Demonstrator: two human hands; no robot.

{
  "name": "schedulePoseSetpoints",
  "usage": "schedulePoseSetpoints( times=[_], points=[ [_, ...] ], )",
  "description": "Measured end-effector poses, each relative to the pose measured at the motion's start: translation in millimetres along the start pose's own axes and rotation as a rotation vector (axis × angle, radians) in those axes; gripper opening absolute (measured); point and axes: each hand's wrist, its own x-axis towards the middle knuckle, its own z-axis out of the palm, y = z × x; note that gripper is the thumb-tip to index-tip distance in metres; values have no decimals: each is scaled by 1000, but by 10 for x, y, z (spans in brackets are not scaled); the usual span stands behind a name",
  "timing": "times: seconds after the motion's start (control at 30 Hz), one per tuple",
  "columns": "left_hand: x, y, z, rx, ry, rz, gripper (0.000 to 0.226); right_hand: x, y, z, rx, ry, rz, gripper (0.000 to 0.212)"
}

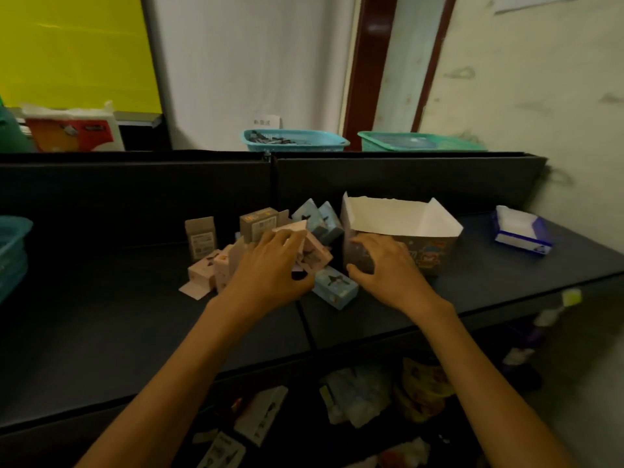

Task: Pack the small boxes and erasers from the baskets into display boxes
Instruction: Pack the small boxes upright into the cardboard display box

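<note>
Step in hand, by my read: loading small boxes into the display box. One was being picked while the display box was steadied.

L hand was over the pile, fingers curled round a pink small box, which sat under the fingertips, tilted, its far end sticking out to the R of the knuckles. Whether it was already lifted clear of the pile I couldn't tell.

R hand was against the near-left corner of the display box, thumb on the near wall, fingers wrapped on the L side wall; it looked like a steadying hold, not a lift.

Between the two hands, just beside the L thumb, a blue small box lay flat on the black table. To the L of the L hand, more pink boxes, some w/ flaps open. Beyond the L fingers: brown cartons upright, and two more blue boxes leaning by the display box's L wall.

The display box stood open-topped; white inside, no contents visible from this angle.

Next move probably: carry the pink box R, over the L wall, and set it down inside, square to the wall so rows fit. R hand should keep the box from sliding.

Further back, behind the dark partition: a blue basket w/ dark items and a green basket. Tissue pack well to the R.
</note>
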Motion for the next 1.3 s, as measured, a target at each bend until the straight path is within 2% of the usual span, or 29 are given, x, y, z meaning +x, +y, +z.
schedulePoseSetpoints(
  times=[0.1, 0.3, 0.43, 0.6, 0.83, 1.07, 1.17, 1.3],
  points=[
    [136, 206, 148, -27, -19, 44, 76, -144, 179, -81, -47, -2, 60, 52],
    [409, 547, 415, -38, 44, 128, 71, -268, 640, -279, -51, 70, 127, 50],
    [630, 731, 633, -77, 17, 123, 73, -231, 1015, -304, -81, 71, 133, 58],
    [895, 919, 934, -16, 6, 28, 73, -122, 1500, -265, -120, -17, 63, 64],
    [996, 1081, 1111, -91, 86, -1, 69, 46, 1965, -269, -68, -1, -30, 64],
    [943, 979, 788, -70, 182, -91, 64, 350, 1739, -299, 56, 134, -163, 56],
    [821, 716, 588, -41, 226, -180, 62, 505, 1409, -241, 147, 104, -231, 53],
    [636, 262, 429, -119, 165, -333, 71, 714, 949, -34, 163, 19, -283, 54]
  ],
)
